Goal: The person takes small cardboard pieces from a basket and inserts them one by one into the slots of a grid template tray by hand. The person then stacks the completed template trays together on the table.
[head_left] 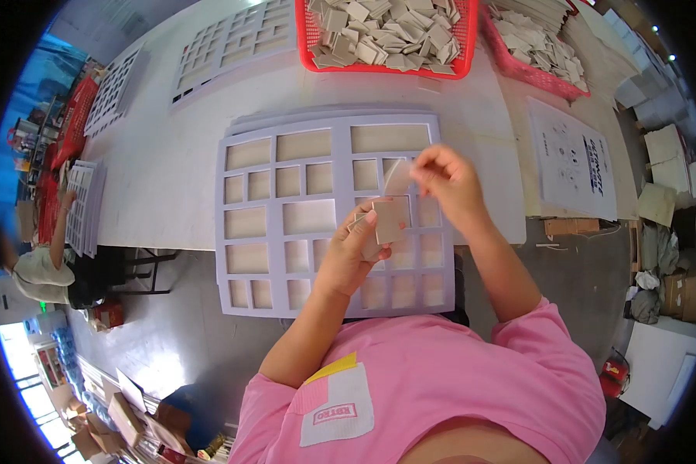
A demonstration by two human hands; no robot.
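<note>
Though laden with frames (342,155), a pale worktable (162,170) above grey floor (201,290).

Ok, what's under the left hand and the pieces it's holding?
A lavender panel of rectangular cells lies beneath the left hand and its flat pieces. Whatever cells and dividers they cover can't be seen, so I can't tell what those cells hold.

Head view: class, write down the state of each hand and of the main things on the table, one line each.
Left hand: closed around cardboard pieces
Cardboard pieces: held in a small bunch
Right hand: pinching a pale piece
Pale piece: held tilted over the grid panel
Grid panel: lying flat
Red basket: heaped with pieces
Printed sheet: lying face up
</note>
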